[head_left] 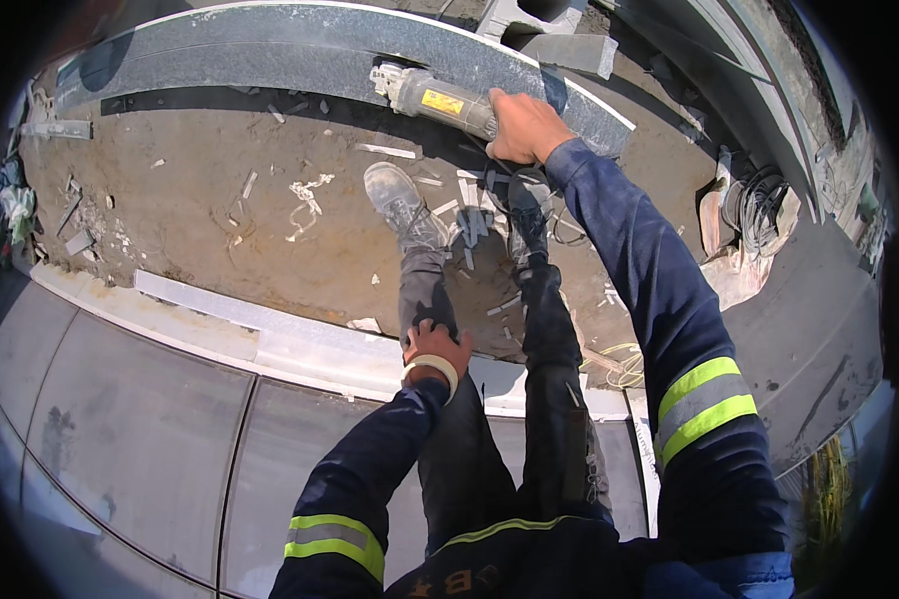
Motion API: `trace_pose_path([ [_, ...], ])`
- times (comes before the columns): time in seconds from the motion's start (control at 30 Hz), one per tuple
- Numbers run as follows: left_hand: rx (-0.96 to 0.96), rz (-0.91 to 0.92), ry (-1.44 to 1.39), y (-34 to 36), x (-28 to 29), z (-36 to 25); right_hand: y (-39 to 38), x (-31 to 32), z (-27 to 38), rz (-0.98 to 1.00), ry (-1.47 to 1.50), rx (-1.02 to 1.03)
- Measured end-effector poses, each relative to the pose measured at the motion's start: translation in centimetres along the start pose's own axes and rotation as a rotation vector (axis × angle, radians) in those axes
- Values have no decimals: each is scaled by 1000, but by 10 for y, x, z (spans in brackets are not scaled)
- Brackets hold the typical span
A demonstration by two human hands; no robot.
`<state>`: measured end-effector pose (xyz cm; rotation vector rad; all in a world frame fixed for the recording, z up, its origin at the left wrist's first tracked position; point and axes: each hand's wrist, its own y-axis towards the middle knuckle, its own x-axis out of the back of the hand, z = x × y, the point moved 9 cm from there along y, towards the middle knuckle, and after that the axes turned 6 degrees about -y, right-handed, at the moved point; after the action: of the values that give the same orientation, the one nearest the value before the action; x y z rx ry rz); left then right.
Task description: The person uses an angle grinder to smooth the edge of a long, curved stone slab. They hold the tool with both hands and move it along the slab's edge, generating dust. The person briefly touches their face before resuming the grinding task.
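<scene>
My right hand (525, 127) is wrapped round the rear body of a dusty grey angle grinder (425, 95) with a yellow label. The grinder's head points left and sits at the near edge of a long grey stone slab (250, 50). Its disc is mostly hidden, so I cannot tell whether it touches the stone. Lower down, my left hand (438, 344) rests on my left knee with its fingers laid over the trouser leg, holding nothing. A cream-coloured ring (433, 363) encircles that wrist.
Thin stone offcuts (472, 220) lie around my dusty shoes (406, 205). A hollow concrete block (532, 20) stands beyond the slab. At the right sits a coil of dark cable (757, 208). Behind my feet, a pale stone edging (310, 344) borders large grey paving slabs (140, 429).
</scene>
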<state>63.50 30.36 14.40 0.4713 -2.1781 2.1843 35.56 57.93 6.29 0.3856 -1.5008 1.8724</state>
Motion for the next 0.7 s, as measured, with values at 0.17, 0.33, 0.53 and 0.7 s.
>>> trace_pose_path([
  [0.17,4,-1,26,-1,-4,-1,15,-3,14,-24,16,22],
  [0.33,16,-13,6,-4,-4,-9,13,-1,11,-31,11,65],
  [0.53,56,-34,8,-3,-13,-12,-16,-2,-13,-5,-24,11],
  [0.7,69,-181,-96,-15,-10,-24,-12,-3,-18,11,-2,44],
])
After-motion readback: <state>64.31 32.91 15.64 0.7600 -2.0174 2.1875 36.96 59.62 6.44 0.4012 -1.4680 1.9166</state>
